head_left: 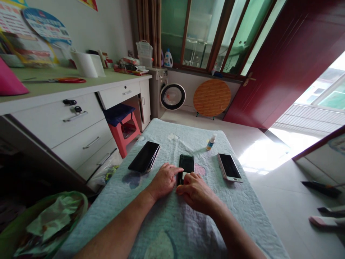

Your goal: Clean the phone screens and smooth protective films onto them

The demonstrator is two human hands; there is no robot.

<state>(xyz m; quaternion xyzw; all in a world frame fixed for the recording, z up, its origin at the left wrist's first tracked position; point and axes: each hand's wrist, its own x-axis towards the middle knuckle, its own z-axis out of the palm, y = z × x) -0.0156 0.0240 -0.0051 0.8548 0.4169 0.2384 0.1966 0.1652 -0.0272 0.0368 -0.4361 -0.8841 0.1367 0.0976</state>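
A black smartphone lies flat on the cloth-covered table, between my two hands. My left hand is at its left side, holding it by the edge, with the index finger reaching onto the glass. Over the phone's lower part, my right hand has its fingers curled and pressed down. A small whitish patch shows by those fingertips; whether it is a wipe or part of the screen I cannot tell. The right hand's fingers hide the phone's lower end.
Stacked dark phones lie to the left, and a white phone rests on something pale to the right. A small bottle stands upright farther back. A lined bin is beside the table's left edge, below a white desk.
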